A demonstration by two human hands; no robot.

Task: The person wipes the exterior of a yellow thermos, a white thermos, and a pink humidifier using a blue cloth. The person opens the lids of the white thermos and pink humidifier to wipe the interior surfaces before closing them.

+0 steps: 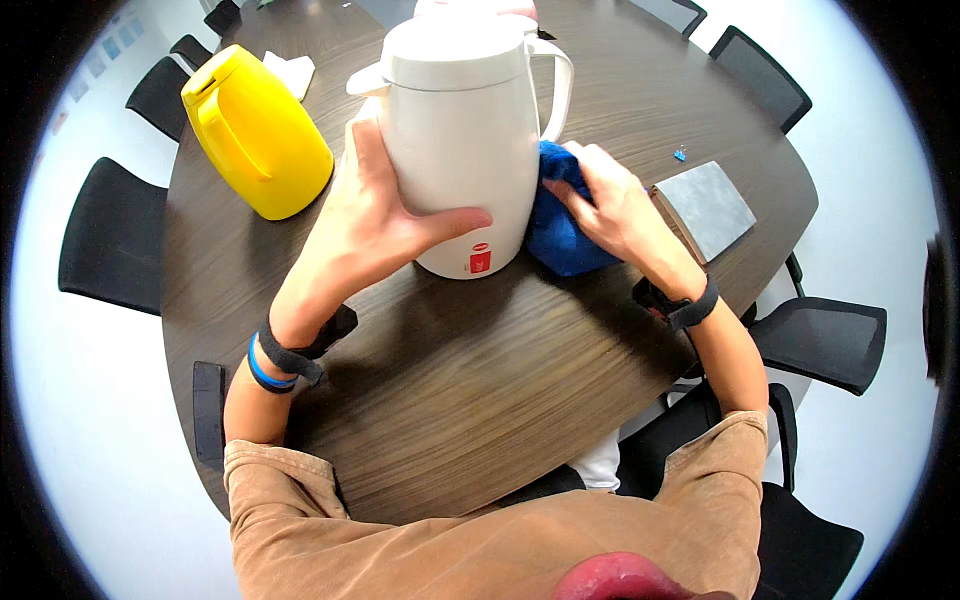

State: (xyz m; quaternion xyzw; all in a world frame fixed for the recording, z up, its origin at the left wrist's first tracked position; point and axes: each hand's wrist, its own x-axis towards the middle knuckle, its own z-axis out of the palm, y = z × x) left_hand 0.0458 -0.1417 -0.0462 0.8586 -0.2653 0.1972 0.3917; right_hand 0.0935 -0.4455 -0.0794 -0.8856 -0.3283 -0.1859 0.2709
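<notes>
A white thermos jug (455, 150) stands upright on the dark wooden table (480, 400), its spout to the left and its handle to the right. My left hand (380, 205) is wrapped round the jug's left side, the thumb lying across its front above a small red mark. In my right hand (610, 200) is a bunched blue cloth (565, 235), pressed against the lower right side of the jug below the handle. Part of the cloth is hidden by my fingers.
A yellow thermos jug (260, 135) stands at the left, with a white cloth or paper (292, 74) behind it. To the right lie a grey notebook (708, 210) and a small blue clip (680, 153). A black phone-like object (208, 412) rests by the left edge. Black chairs (118, 235) surround the table.
</notes>
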